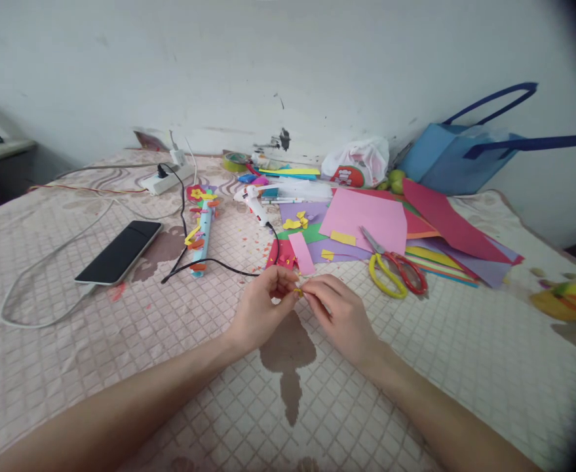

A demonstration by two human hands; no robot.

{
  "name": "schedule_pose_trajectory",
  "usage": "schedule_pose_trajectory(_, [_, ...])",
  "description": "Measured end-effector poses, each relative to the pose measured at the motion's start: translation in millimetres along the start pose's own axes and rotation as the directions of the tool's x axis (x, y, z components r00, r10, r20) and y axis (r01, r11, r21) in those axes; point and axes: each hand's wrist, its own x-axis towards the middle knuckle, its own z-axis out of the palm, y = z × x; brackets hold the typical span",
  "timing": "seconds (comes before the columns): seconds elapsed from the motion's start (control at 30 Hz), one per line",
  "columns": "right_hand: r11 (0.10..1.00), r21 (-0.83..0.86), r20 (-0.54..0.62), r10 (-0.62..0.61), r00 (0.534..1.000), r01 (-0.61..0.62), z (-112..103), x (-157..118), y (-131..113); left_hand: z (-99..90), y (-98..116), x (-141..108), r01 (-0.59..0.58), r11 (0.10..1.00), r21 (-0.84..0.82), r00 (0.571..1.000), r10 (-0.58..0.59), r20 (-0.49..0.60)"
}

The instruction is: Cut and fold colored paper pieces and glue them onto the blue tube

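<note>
A small yellow piece [298,292] is pinched between the fingertips of both hands, low over the patterned tablecloth. My left hand [264,307] has its fingers curled, with thumb and fingertips meeting at the piece. From the other side my right hand [341,316] touches it with thumb and index finger together. Just beyond the hands lie a pink paper strip [301,253] and red paper [275,254] with yellow scraps. Scissors [388,265] with yellow and red handles rest to the right, their blades on pink paper [366,216].
A white glue gun [254,205] and a light-blue strip with colourful clips [203,229] lie behind. Left are a phone [119,252], cables and a power strip [167,180]. Coloured sheets, a plastic bag [359,162] and a blue bag [455,157] stand back right.
</note>
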Motion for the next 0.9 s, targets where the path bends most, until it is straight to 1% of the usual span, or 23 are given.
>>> schedule_pose_trajectory(0.1, [0.999,-0.035,0.003,-0.03,1.0,0.03,0.1,-0.1,0.2,-0.3,-0.6,-0.3,-0.015,1.0,0.024,1.0,0.015,0.006])
schedule_pose_trajectory(0.23, [0.997,-0.059,-0.049,-0.044,0.998,0.041,-0.4,-0.5,-1.6,-0.3,-0.5,-0.5,-0.033,0.999,0.038,0.999,0.033,-0.002])
schedule_pose_trajectory(0.37, [0.996,-0.072,-0.041,-0.054,0.998,0.051,0.0,-0.8,-2.1,0.0,-0.7,-0.7,-0.042,0.998,0.041,0.999,0.043,-0.01])
schedule_pose_trajectory(0.63, [0.999,0.047,0.002,0.026,1.0,-0.026,-1.1,0.0,0.5,-0.7,-2.0,-2.3,-0.05,0.995,0.091,0.999,0.052,-0.015])
schedule_pose_trajectory(0.77, [0.999,0.032,0.032,0.013,0.999,-0.014,-3.2,0.4,1.2,-0.2,-1.5,-2.8,-0.057,0.991,0.12,0.998,0.06,-0.025])
schedule_pose_trajectory(0.9, [0.999,0.046,0.024,-0.007,1.0,0.006,-5.4,2.6,2.1,0.1,-0.1,-2.4,-0.059,0.99,0.127,0.998,0.061,-0.012])
